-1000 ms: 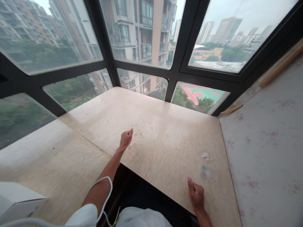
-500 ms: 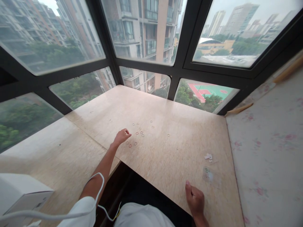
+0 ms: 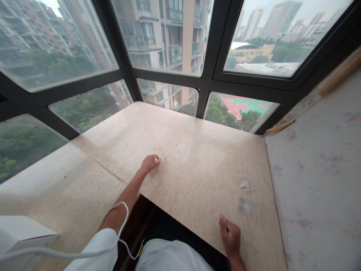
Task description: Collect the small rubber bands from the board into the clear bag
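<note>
Several small thin rings [image 3: 164, 155] lie scattered on a pale wooden board [image 3: 197, 188] in front of me. My left hand [image 3: 149, 164] reaches out over the board, fingertips pinched down at the near edge of the ring cluster; whether a ring is between the fingers cannot be made out. One ring [image 3: 197, 160] lies apart to the right. My right hand [image 3: 230, 237] rests loosely curled on the board's near edge, holding nothing that shows.
A small clear plastic bag [image 3: 243, 206] and a white scrap [image 3: 244, 184] lie on the board's right side. A white box [image 3: 22, 241] sits at lower left with a white cable [image 3: 121, 226] across my arm. Black-framed windows [image 3: 208, 81] surround the board; a floral cushion [image 3: 318, 169] lies right.
My left hand turned from upright to palm-down and moved slightly right, its fingertips now pinched at the rings. My right hand stayed near the board's front edge.
</note>
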Tool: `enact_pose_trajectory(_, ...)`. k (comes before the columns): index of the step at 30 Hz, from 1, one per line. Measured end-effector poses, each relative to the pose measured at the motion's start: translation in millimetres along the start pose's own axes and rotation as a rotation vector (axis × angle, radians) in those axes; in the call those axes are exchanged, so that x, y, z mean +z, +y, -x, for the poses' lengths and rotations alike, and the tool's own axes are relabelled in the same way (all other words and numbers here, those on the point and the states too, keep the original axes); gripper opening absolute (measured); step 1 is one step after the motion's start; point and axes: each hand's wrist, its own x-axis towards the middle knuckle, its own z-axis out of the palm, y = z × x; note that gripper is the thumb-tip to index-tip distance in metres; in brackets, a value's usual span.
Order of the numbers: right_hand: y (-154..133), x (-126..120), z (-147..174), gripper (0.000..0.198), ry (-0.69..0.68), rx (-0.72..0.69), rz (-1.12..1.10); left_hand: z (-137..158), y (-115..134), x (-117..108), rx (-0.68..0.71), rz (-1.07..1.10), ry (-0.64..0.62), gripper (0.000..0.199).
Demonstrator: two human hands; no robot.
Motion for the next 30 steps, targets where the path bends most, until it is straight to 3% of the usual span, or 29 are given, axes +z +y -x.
enact_pose_trajectory(13, -3, -1, -4, 0.047, -0.022, 0.002, 0.01, -10, 4, -1, 0.067, -0.057, -0.051, 0.021)
enact_pose_trajectory(23, 0, 1, -4, 0.046, -0.004, 0.009, -0.017, 7, 17, 4, 0.118, 0.117, 0.014, 0.016)
enact_pose_trajectory(26, 2, 1, -4, 0.045, -0.005, 0.008, -0.035, 20, 37, 5, 0.085, 0.377, -0.001, 0.024)
enact_pose_trajectory(30, 3, 2, -4, 0.045, -0.004, 0.014, -0.04, 40, 76, 1, -0.026, 1.128, -0.198, 0.034)
